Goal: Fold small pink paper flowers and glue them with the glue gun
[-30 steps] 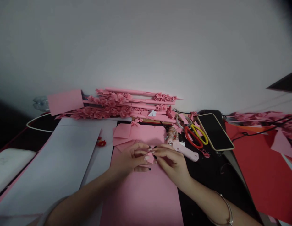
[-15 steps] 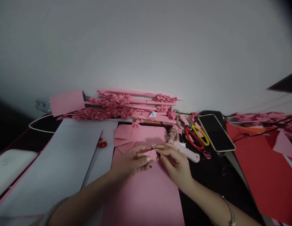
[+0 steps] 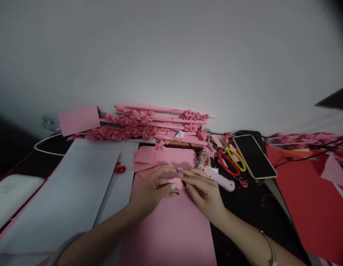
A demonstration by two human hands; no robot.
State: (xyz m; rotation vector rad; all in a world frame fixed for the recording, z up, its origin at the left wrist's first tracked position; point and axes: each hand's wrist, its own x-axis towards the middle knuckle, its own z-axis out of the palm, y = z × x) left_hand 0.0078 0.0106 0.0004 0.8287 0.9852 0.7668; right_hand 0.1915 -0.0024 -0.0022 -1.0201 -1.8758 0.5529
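A small folded piece of pink paper (image 3: 176,181) is held between my two hands, above a large pink sheet (image 3: 171,229). My left hand (image 3: 153,186) grips its left side between thumb and fingers. At its right edge, the thumb and fingers of my right hand (image 3: 206,190) pinch the paper. The fingers partly cover the folds. Just behind my hands lie small pink paper squares (image 3: 145,155). A pale pink glue gun (image 3: 218,178) rests to the right of my right hand.
Pink paper flower stems (image 3: 132,125) lie along the wall. Red and yellow-handled scissors (image 3: 229,160) and a phone (image 3: 254,155) are at right, beside red sheets (image 3: 307,199). White sheets (image 3: 74,184) and a white box-like device (image 3: 16,195) occupy the left.
My fingers have shifted slightly around the pink paper, and its angle has changed a little. Both hands keep hold of it in nearly the same place.
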